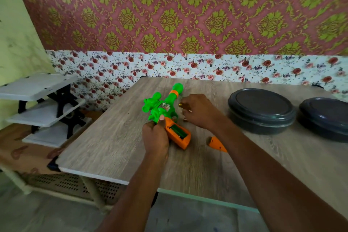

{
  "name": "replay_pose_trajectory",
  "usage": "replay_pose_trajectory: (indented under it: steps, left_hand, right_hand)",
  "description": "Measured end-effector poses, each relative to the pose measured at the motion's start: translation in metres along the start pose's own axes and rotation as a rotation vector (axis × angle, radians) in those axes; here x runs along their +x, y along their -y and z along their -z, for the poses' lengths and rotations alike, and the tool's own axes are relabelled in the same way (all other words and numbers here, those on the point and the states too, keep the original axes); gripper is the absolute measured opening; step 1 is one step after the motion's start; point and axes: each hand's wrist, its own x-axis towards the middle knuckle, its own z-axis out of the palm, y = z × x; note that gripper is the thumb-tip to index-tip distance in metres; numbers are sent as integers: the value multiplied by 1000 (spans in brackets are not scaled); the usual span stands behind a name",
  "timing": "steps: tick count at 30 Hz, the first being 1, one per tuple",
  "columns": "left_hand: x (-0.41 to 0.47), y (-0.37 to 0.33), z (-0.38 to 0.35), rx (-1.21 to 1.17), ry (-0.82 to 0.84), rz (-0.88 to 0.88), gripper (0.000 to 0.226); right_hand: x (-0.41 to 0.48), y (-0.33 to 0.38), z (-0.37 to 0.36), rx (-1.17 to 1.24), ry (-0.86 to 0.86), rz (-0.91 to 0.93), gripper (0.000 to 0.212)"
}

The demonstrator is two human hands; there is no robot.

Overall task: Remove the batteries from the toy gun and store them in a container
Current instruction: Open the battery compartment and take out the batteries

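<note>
**Batteries partly out, nothing stored yet**

My left hand (155, 135) grips the toy gun (162, 107) at its handle, low over the tabletop (113, 137). The handle's battery compartment (178, 131) is open, with something green inside; can't tell if it's a cell. The orange cover (216, 144) lies just right of the gun. My right hand (199, 111), beside the gun's body, pinches what looks like a battery (180, 104). Further right of the gun are a grey container (261, 111) and a second container (325, 118), lids on. Left to do: open one and drop the cells in.

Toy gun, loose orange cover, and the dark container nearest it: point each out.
toy gun (158, 109), head view, green body.
orange cover (216, 143), head view, its middle.
dark container (261, 106), head view, lid centre.
</note>
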Motion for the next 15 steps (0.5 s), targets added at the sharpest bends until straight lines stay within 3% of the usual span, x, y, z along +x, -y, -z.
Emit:
replay_pose_trajectory:
  steps: [5, 9, 12, 15]
  left_hand:
    - [-8, -6, -3, -34, 10, 10, 32]
    - [-8, -7, -4, -38, -2, 32, 27]
    - [-9, -8, -3, -26, -3, 30, 29]
    - [-11, -9, -4, -21, -8, 21, 29]
  right_hand:
    - [-19, 4, 13, 166, -164, 77, 19]
    - [-42, 12, 17, 390, -407, 140, 12]
    - [-60, 21, 17, 709, -531, 57, 12]
    - [-70, 24, 12, 1042, -513, -38, 10]
